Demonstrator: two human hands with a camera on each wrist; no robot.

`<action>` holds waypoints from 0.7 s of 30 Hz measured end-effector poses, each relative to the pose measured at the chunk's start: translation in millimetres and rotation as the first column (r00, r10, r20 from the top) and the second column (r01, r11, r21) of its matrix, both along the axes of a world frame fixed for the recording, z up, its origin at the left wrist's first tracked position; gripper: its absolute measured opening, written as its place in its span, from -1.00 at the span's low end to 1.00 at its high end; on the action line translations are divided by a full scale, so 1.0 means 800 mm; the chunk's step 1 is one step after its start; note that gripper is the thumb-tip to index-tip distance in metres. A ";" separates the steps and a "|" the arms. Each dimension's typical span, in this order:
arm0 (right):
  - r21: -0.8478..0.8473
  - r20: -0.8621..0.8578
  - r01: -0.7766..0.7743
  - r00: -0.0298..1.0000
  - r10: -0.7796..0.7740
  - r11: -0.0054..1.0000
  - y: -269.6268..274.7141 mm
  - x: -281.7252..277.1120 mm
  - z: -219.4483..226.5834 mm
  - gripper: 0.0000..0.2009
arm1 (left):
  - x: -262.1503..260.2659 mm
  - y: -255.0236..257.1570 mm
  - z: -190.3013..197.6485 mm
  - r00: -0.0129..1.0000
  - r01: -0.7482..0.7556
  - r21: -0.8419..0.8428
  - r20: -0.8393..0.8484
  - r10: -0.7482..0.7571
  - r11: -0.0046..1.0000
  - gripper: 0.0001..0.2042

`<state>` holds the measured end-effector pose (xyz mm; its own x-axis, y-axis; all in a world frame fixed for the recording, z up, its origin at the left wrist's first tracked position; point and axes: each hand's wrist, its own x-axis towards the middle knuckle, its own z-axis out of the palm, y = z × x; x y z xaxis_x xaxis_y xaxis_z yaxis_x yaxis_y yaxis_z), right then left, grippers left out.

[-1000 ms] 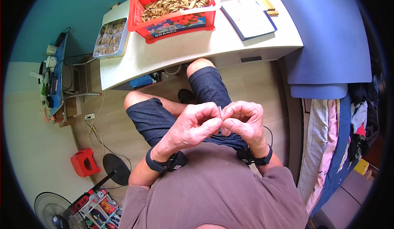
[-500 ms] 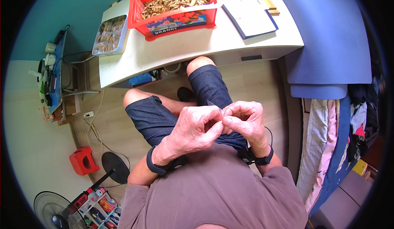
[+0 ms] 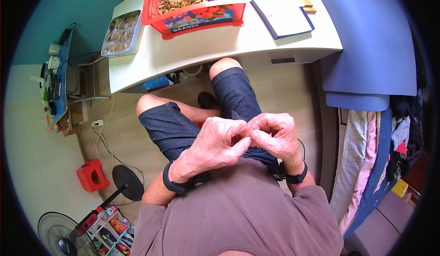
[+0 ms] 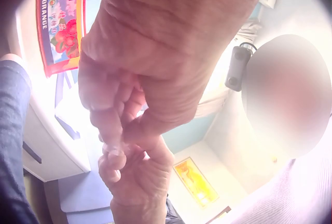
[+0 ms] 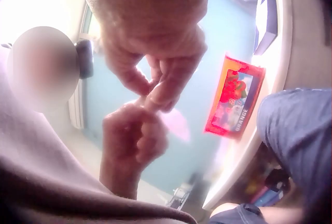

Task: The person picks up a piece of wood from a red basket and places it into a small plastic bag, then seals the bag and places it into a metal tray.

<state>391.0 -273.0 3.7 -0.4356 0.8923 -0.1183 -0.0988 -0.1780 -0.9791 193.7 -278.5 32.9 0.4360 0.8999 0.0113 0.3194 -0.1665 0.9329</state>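
Note:
Above the lap, the left hand point(image 3: 215, 141) and right hand point(image 3: 275, 134) meet at their fingertips, thumbs and index fingers pinched together. A thin, see-through piece point(image 3: 235, 115) pokes out beyond the left fingers; it looks like plastic film. In the right wrist view a pale pinkish sheet point(image 5: 179, 126) shows beside the joined fingertips, with the right hand point(image 5: 155, 42) above the left hand point(image 5: 132, 143). The left wrist view has the left hand point(image 4: 150, 52) over the right hand point(image 4: 140, 185); their fingers hide most of the piece.
On the white table point(image 3: 192, 49) stand a red basket point(image 3: 201, 23) of dried slices, a tin point(image 3: 123, 33) of small clear packets and a dark-edged tray point(image 3: 284, 15) with white paper. A red stool point(image 3: 91, 175) and a fan point(image 3: 66, 237) are at the left.
The thin piece stood upright between the fingertips and now pokes out past the left fingers. The left hand has turned slightly, its fingertips against the right ones. The table sits higher in the head view.

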 end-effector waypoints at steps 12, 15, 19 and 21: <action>-0.005 -0.078 0.018 0.997 -0.018 1.000 -0.004 -0.006 0.000 -0.95 | -0.005 0.007 0.003 0.986 0.061 -0.301 0.169 -0.009 0.952 -0.92; 0.018 -0.068 0.031 0.997 -0.030 0.999 -0.005 -0.005 -0.004 -0.95 | -0.007 0.007 -0.003 0.973 0.078 -0.392 0.232 0.016 0.917 -0.92; 0.080 0.002 0.070 0.998 -0.070 0.994 -0.007 -0.006 -0.001 -0.96 | -0.007 0.007 -0.005 0.975 0.056 -0.411 0.218 0.038 0.910 -0.92; 0.225 0.093 0.061 0.992 -0.084 0.972 -0.005 -0.006 -0.002 -0.96 | -0.007 0.006 -0.010 0.979 0.036 -0.382 0.199 0.044 0.923 -0.93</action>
